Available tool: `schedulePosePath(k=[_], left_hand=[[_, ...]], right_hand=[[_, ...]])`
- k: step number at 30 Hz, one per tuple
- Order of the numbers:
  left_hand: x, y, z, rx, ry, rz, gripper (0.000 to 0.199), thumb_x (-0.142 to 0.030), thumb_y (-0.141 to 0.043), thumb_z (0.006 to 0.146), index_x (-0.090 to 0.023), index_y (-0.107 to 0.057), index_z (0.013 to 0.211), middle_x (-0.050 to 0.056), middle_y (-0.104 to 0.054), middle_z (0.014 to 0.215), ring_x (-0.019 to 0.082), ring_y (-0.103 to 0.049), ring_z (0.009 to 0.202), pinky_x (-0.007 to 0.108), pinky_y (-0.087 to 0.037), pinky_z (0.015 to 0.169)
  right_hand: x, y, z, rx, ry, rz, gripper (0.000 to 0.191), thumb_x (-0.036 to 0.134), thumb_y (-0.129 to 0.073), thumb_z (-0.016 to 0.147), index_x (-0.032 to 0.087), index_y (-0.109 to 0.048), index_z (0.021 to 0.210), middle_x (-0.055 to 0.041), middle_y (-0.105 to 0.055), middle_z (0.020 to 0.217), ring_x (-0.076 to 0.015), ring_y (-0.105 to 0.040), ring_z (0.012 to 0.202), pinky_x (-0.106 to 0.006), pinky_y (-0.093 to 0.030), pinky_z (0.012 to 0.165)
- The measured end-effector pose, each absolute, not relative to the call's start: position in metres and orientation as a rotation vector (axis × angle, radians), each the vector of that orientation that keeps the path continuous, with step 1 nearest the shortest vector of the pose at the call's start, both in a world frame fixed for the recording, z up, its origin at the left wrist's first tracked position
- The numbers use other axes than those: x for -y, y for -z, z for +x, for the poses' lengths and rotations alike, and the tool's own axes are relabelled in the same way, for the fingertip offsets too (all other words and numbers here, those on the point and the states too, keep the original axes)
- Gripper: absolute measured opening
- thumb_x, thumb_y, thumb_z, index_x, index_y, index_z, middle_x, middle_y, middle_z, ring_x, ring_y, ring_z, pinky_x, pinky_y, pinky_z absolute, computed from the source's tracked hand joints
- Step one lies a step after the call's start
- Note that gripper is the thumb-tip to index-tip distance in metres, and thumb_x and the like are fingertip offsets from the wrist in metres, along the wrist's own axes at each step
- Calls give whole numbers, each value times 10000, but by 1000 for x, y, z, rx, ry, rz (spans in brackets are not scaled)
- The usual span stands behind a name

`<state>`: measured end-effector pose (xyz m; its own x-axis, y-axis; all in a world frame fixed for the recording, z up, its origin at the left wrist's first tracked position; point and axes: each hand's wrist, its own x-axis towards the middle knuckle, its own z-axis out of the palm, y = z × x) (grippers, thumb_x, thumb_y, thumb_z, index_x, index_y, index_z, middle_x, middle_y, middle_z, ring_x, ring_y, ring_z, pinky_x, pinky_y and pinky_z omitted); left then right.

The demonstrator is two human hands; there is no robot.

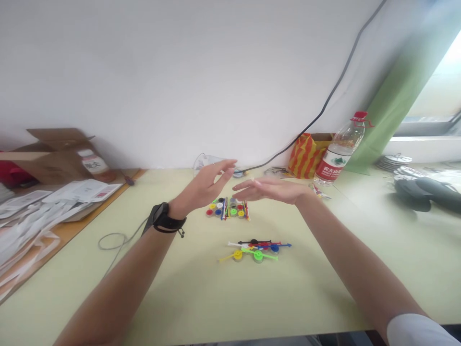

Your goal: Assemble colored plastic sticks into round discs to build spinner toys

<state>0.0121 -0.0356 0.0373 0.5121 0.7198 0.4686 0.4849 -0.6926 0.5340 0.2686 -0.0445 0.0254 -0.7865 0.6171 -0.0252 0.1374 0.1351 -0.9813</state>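
My left hand [203, 188], with a black watch [164, 218] at its wrist, hovers over the table with fingers stretched out and nothing in them. Facing it, my right hand [270, 189] is also held in the air, fingers extended and empty. Below and behind the hands lie round colored discs [218, 211] in groups, beside bundled thin colored plastic pieces [246, 210]; the hands partly hide them. Closer to me is a cluster of arrow-shaped spinners on round bases: a yellow one [237, 255], a green one [258, 256], a blue one [274, 248], plus black, white and red ones overlapping.
A large water bottle [337, 151] and a red-yellow striped bag [306, 156] stand by the wall. At left are a cardboard box [59, 158], a smaller bottle [94, 164], papers [84, 191] and a grey cable [118, 240]. A dark grey object [414, 192] lies at right.
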Motion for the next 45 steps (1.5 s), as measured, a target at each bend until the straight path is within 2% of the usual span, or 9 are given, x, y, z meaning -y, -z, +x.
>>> schedulePosePath(k=[4, 10, 16, 19, 24, 28, 34, 41, 45], left_hand=[[36, -31, 16, -1045, -1007, 2640, 488, -472, -411, 1078, -245, -522, 1496, 87, -596, 1478, 271, -514, 1380, 415, -378, 1174], [36, -22, 20, -1060, -1025, 2785, 539, -425, -456, 1060, -242, -414, 1565, 123, -521, 1527, 328, -341, 1484, 537, -275, 1233], [41, -12, 31, -908, -912, 3026, 985, -597, -701, 878, -205, -230, 1649, 156, -356, 1654, 425, -183, 1553, 583, -242, 1246], [44, -6, 38, -910, -851, 3142, 1062, -561, -727, 858, -178, -155, 1667, 163, -289, 1686, 447, -158, 1561, 599, -235, 1241], [44, 1, 42, -945, -812, 3234, 1022, -415, -717, 851, -151, -156, 1662, 167, -319, 1669, 438, -215, 1545, 587, -229, 1242], [38, 3, 40, -945, -834, 3207, 940, -341, -681, 861, -148, -203, 1646, 185, -442, 1569, 410, -400, 1433, 561, -307, 1198], [26, 5, 26, -1020, -792, 3065, 958, -352, -704, 848, -174, -199, 1644, 189, -533, 1437, 392, -515, 1299, 530, -415, 1091], [-7, 12, -12, -1111, -598, 2663, 1005, -540, -694, 876, -212, -163, 1663, 172, -567, 1404, 309, -601, 1170, 451, -477, 1019], [-17, 12, -25, -1096, -553, 2497, 1008, -601, -704, 856, -267, -192, 1658, 126, -627, 1310, 263, -623, 1075, 406, -515, 942]], right_hand=[[32, -15, 271, 1818, -1750, -656, 709, 699, -645, 900, 296, -561, 1478, -117, -639, 1455, -307, -614, 1331, -521, -416, 1166], [30, -15, 271, 1530, -1910, -652, 738, 814, -462, 909, 293, -611, 1411, -93, -636, 1461, -318, -624, 1308, -529, -451, 1124], [27, -8, 261, 1343, -2091, -578, 855, 857, -346, 913, 186, -666, 1336, -151, -694, 1353, -321, -610, 1309, -499, -429, 1144], [26, -4, 252, 1262, -2163, -517, 918, 861, -281, 923, 108, -701, 1239, -201, -706, 1301, -322, -605, 1301, -478, -409, 1161], [28, 0, 242, 1164, -2230, -396, 903, 858, -259, 931, 101, -716, 1116, -210, -723, 1247, -329, -610, 1281, -489, -422, 1147], [30, -5, 244, 1197, -2218, -417, 865, 813, -265, 963, 96, -709, 1153, -206, -719, 1257, -320, -611, 1286, -481, -436, 1142], [33, -22, 258, 1405, -1944, -670, 598, 680, -473, 986, 162, -735, 1132, -148, -706, 1319, -276, -617, 1293, -407, -456, 1135], [36, -35, 284, 1910, -974, -1159, 255, 441, -668, 924, 191, -712, 945, -74, -764, 994, -196, -679, 895, -300, -518, 799], [35, -20, 277, 2726, -1153, -1161, 250, 416, -721, 844, 173, -774, 875, -57, -764, 907, -190, -659, 818, -272, -454, 680]])
